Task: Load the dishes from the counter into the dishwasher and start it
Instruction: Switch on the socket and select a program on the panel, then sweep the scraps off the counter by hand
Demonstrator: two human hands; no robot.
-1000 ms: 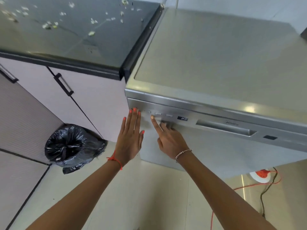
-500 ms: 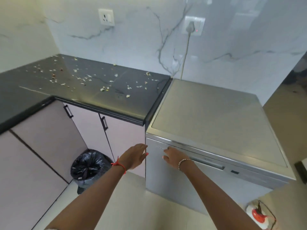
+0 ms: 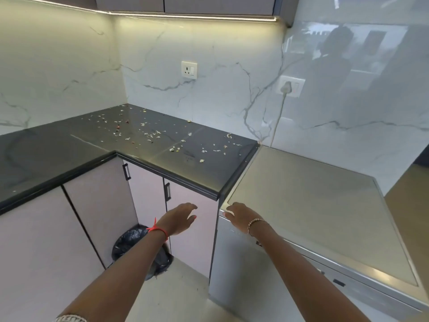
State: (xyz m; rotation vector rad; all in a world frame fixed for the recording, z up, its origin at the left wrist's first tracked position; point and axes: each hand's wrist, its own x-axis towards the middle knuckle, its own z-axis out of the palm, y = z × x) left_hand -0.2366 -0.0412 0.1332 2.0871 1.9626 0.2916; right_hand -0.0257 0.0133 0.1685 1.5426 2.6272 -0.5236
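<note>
Head view shows the right hand (image 3: 240, 217) at the front left corner of the dishwasher (image 3: 313, 205), its fingers (image 3: 228, 211) loosely bent over the top front edge and closed on nothing; whether they actually touch the metal I cannot tell. A beaded bracelet (image 3: 255, 223) sits on that wrist. The left hand (image 3: 180, 217) hangs in the air just beside it, in front of a pale cabinet door (image 3: 192, 240), with relaxed, slightly spread fingers and nothing in its grasp; a red thread (image 3: 160, 230) circles its wrist. The dishwasher is a steel unit with its door closed and a flat grey top, and it stands right against the end of the black counter (image 3: 58, 154). The counter runs in an L along two walls, and small pale food scraps (image 3: 148, 133) are scattered over its far part. Below it are more pale cabinet doors with short dark handles (image 3: 126, 171). On the floor beneath the left forearm sits a bin lined with a black bag (image 3: 132, 240). On the white marbled wall, one socket (image 3: 189, 70) is above the counter and a second socket (image 3: 291, 86) has a plug in it, with a white cable (image 3: 277, 122) dropping behind the dishwasher. A light strip (image 3: 185, 16) glows under the upper cabinets.
</note>
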